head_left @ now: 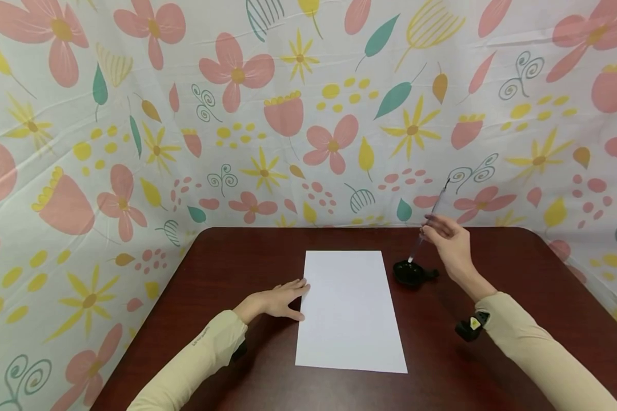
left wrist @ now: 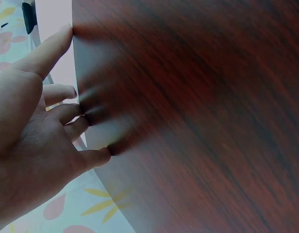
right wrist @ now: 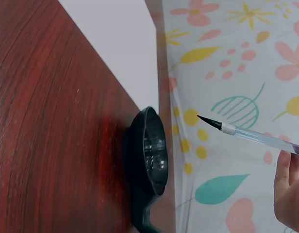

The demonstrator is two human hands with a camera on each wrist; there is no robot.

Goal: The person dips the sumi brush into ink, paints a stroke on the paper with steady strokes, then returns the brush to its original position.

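My right hand (head_left: pixel 449 242) pinches a slim, clear-barrelled brush (head_left: pixel 439 201) by its middle. The brush slants, and its dark bristle tip (right wrist: pixel 210 122) points down from a white collar, above a small black dish (right wrist: pixel 148 153) with a short handle. In the head view the tip merges with the dark dish (head_left: pixel 408 274). My left hand (head_left: pixel 279 299) lies at the left edge of a white sheet of paper (head_left: pixel 349 314), thumb and fingers spread. The left wrist view shows its fingertips (left wrist: pixel 67 36) along that edge.
The reddish-brown wooden table (head_left: pixel 236 251) has rounded far corners. Behind it and on the left hangs a flower-printed cloth (head_left: pixel 334 85). A black device (head_left: pixel 469 326) is strapped at the right wrist, low over the table.
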